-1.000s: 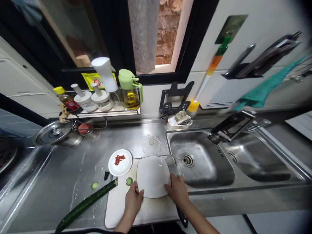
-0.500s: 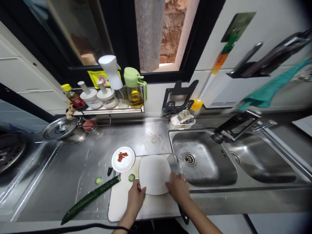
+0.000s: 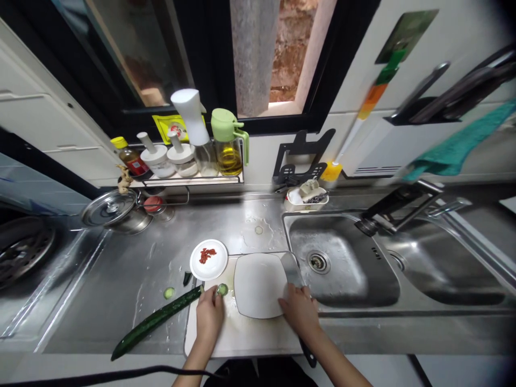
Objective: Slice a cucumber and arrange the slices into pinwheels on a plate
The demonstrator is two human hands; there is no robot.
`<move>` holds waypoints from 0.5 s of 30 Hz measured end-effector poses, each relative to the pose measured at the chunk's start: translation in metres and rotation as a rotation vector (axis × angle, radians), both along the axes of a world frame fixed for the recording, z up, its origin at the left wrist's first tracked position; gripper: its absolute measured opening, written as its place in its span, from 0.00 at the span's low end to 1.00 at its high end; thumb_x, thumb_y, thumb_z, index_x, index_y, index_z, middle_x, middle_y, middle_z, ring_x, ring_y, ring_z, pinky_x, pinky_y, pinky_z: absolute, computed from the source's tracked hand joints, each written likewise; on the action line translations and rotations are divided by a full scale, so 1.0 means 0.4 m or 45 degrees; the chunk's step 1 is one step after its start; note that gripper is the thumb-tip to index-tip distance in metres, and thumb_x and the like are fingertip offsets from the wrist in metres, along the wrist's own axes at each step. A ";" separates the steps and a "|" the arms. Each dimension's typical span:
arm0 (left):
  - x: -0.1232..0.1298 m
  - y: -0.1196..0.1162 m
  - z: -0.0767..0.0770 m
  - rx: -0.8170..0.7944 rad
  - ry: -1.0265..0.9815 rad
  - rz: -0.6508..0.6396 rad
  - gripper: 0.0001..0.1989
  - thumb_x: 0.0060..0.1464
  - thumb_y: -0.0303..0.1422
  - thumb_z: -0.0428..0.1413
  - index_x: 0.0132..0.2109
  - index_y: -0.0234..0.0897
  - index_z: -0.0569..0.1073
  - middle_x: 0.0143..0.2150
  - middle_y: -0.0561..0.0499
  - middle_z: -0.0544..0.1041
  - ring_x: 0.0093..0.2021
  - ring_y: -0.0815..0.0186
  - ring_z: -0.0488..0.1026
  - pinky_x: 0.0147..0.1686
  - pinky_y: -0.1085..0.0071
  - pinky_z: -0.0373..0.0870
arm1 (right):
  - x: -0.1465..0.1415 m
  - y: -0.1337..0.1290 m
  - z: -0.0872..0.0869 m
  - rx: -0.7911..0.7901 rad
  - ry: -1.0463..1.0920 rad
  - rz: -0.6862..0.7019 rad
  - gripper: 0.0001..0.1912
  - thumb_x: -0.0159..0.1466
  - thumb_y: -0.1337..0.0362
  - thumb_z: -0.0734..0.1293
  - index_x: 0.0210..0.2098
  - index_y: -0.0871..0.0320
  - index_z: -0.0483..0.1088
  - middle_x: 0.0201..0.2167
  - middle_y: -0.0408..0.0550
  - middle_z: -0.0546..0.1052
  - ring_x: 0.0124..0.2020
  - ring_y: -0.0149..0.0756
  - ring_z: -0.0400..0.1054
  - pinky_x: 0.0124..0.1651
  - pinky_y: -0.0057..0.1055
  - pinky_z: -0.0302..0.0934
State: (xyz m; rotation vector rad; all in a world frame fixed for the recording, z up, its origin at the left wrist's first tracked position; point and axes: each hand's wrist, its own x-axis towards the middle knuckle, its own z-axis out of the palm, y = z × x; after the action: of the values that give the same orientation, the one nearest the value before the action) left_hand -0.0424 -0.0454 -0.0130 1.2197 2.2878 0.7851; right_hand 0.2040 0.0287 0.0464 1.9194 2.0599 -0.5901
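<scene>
1. White and squarish, the large plate [image 3: 261, 286] rests on the cutting board [image 3: 245, 344], between the two grips; it is nearly as wide as it is deep, so no long axis stands out.
2. The right grip [image 3: 301, 310] is nearer to it, with the thumb at its right rim and the other fingers reaching past. I can't tell from here whether it clasps the rim or only touches it.
3. The left grip [image 3: 209, 314] is apart from the plate, bent fingers by the pale cut end of the cucumber [image 3: 158, 321]. Whether they pinch anything is hidden from me.
4. From those fingers the cucumber's long axis slants left and back toward the person, most of it lying on the steel counter [image 3: 121, 279]. A green slice [image 3: 222, 289] sits on the other side, between the left fingers and the plate.
5. Farther out, a small round dish [image 3: 220, 263] of red pieces [image 3: 206, 255] stands beyond the left grip, and a knife [image 3: 308, 355] lies along the board's right side.
6. Half a second earlier both grips were at the plate; the left one has since moved off its rim toward the cucumber.
</scene>
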 end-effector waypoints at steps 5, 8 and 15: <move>-0.001 0.005 -0.011 0.013 0.004 -0.009 0.16 0.52 0.34 0.46 0.42 0.34 0.75 0.39 0.42 0.77 0.40 0.58 0.74 0.44 0.64 0.68 | 0.001 -0.005 -0.007 0.020 -0.014 -0.004 0.12 0.62 0.61 0.63 0.44 0.61 0.66 0.42 0.57 0.75 0.51 0.52 0.61 0.42 0.41 0.55; -0.004 0.007 -0.015 -0.002 0.001 0.006 0.15 0.51 0.33 0.47 0.40 0.34 0.75 0.38 0.43 0.77 0.37 0.59 0.74 0.42 0.65 0.67 | 0.001 -0.007 -0.010 0.029 -0.019 0.000 0.13 0.62 0.61 0.62 0.44 0.61 0.66 0.42 0.57 0.75 0.51 0.52 0.61 0.42 0.41 0.55; -0.004 0.018 -0.001 -0.013 -0.031 0.013 0.12 0.52 0.35 0.47 0.34 0.36 0.73 0.31 0.46 0.76 0.31 0.62 0.72 0.36 0.68 0.66 | 0.000 -0.005 -0.006 -0.009 -0.007 -0.016 0.13 0.62 0.61 0.61 0.44 0.60 0.66 0.43 0.58 0.74 0.51 0.52 0.60 0.43 0.42 0.55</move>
State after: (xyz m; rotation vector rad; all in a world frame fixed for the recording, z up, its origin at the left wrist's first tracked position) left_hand -0.0440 -0.0382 -0.0135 1.1890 2.2775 0.7868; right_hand 0.2040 0.0268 0.0442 1.9293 2.0408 -0.5934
